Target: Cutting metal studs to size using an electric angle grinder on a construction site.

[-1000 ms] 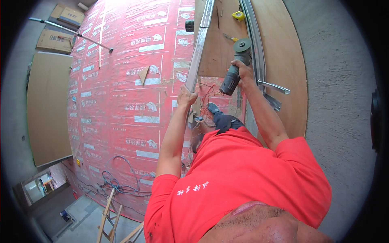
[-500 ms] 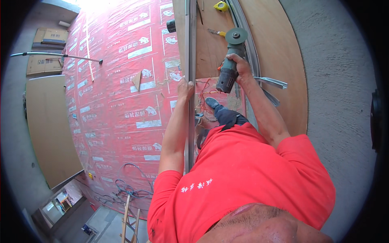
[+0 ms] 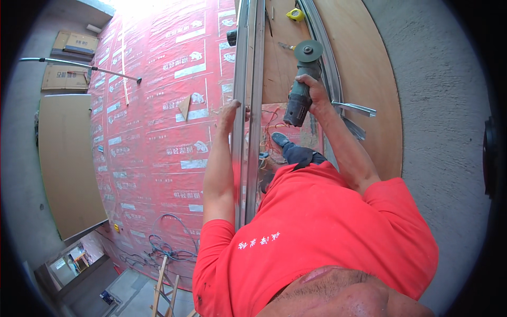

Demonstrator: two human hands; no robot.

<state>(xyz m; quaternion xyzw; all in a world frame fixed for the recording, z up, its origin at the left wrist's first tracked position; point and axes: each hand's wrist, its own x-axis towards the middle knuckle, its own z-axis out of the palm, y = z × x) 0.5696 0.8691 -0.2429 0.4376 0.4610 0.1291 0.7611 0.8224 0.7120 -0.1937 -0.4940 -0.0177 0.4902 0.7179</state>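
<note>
My left hand (image 3: 231, 112) is closed around the long metal channels (image 3: 255, 68), which run upright in the view along my left side, its fingertips showing between them. My right hand (image 3: 315, 92) grips a green-and-black angle grinder (image 3: 297, 105) with its disc facing up, above a plywood board (image 3: 281, 79). Just beyond the disc lies a knife (image 3: 287, 46), partly hidden, and further up a yellow tape measure (image 3: 295, 15). More bent metal profiles (image 3: 327, 47) lie to the right of the grinder. Orange wires (image 3: 270, 116) show below it, near my foot.
Red printed sheeting (image 3: 158, 132) covers the floor, with a wooden offcut (image 3: 185, 107), coiled hoses (image 3: 163, 243) and a wooden ladder (image 3: 161, 290). A pole (image 3: 116, 74), cartons (image 3: 66, 79) and a leaning board (image 3: 71, 164) are at the left. A plywood sheet (image 3: 369, 90) borders the grey wall (image 3: 438, 105).
The channel in my left hand has swung from slanted to upright and now reaches down past my forearm, showing as parallel lengths. My left hand has shifted slightly up and left.
</note>
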